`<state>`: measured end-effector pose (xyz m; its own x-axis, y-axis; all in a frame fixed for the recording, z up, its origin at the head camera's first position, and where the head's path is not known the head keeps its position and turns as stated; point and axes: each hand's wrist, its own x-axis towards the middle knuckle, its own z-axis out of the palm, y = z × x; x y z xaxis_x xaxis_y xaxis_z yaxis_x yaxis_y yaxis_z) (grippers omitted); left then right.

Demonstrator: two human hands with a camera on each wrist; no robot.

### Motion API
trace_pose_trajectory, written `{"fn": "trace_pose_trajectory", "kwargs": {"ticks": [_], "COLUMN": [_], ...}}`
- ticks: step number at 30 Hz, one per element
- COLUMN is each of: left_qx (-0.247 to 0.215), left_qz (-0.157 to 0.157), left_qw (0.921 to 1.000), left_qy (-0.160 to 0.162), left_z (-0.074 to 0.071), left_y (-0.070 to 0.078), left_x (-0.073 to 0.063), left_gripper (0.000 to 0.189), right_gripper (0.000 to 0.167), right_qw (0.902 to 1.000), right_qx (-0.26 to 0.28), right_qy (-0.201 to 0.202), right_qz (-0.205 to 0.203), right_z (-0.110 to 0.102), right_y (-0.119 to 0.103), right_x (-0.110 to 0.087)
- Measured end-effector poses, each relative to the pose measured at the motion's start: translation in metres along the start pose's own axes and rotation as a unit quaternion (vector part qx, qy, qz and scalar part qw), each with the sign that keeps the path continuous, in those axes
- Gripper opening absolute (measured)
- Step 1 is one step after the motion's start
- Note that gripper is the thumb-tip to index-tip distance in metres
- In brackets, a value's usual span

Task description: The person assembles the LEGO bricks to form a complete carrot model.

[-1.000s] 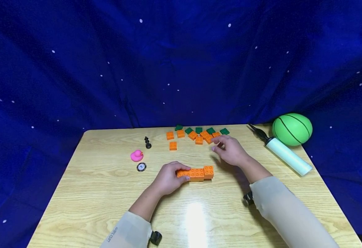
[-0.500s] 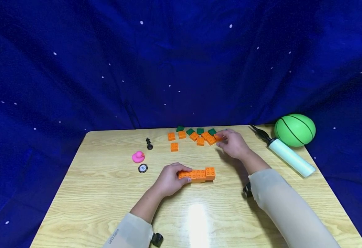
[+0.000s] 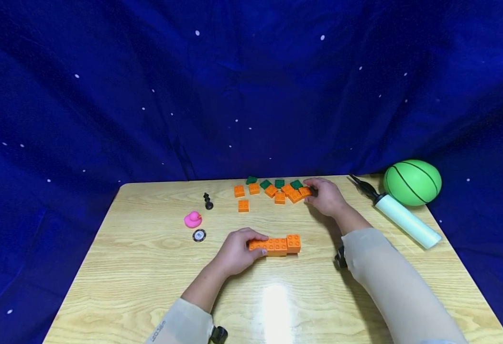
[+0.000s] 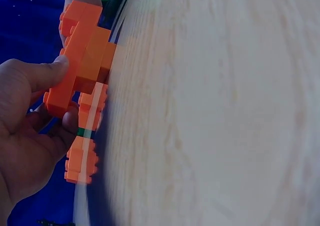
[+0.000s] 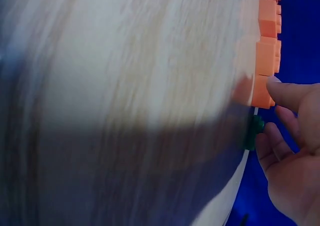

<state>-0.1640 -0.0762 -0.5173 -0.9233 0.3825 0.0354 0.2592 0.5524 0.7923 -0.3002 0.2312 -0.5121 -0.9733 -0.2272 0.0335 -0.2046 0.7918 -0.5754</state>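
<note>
My left hand (image 3: 238,251) grips the left end of a row of joined orange toy bricks (image 3: 277,245). A square brick stands at the row's right end. In the left wrist view, the thumb presses one side of the row (image 4: 75,71) and the curled fingers are at its near end. At the back of the table, my right hand (image 3: 326,197) reaches around a loose orange brick (image 3: 305,191), thumb and fingers spread wider than it. The right wrist view has the thumb tip at that brick's edge (image 5: 262,91), with a green brick (image 5: 254,131) beside the fingertips.
Several more orange bricks (image 3: 279,198) and green bricks (image 3: 279,183) lie along the back. At left are a black chess piece (image 3: 208,203), a pink rubber duck (image 3: 193,220) and a poker chip (image 3: 199,235). A hand pump (image 3: 406,220) and green ball (image 3: 412,183) occupy the right.
My right hand has moved back and slightly right to the loose orange brick, and its fingers have spread around it. The left hand keeps its hold on the row; the view has shifted slightly.
</note>
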Motion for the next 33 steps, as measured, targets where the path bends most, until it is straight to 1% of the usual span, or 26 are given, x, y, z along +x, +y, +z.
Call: {"fn": "trace_pose_trajectory", "kwargs": {"ticks": [6, 16, 23, 27, 33], "left_qx": [0.000, 0.000, 0.001, 0.001, 0.007], "left_qz": [0.004, 0.004, 0.005, 0.004, 0.006], "left_qw": [1.0000, 1.0000, 1.0000, 1.0000, 0.9999], "left_qy": [0.004, 0.003, 0.005, 0.005, 0.005], "left_z": [0.001, 0.002, 0.001, 0.001, 0.002], "left_y": [-0.003, -0.004, -0.003, -0.003, -0.003], "left_x": [0.001, 0.001, 0.001, 0.001, 0.001], "left_gripper": [0.027, 0.027, 0.027, 0.027, 0.027], "right_gripper": [0.051, 0.037, 0.038, 0.038, 0.038], "right_qw": [1.0000, 0.9997, 0.9999, 0.9999, 0.9994], "right_qx": [-0.003, -0.018, -0.012, -0.013, -0.017], "right_qy": [0.005, 0.009, -0.004, 0.001, 0.009], "right_qz": [-0.003, -0.013, -0.008, -0.011, -0.030], "right_z": [0.005, 0.009, 0.005, 0.003, 0.000], "right_y": [0.002, 0.003, 0.002, 0.002, 0.001], "right_x": [0.005, 0.005, -0.002, -0.004, -0.010]}}
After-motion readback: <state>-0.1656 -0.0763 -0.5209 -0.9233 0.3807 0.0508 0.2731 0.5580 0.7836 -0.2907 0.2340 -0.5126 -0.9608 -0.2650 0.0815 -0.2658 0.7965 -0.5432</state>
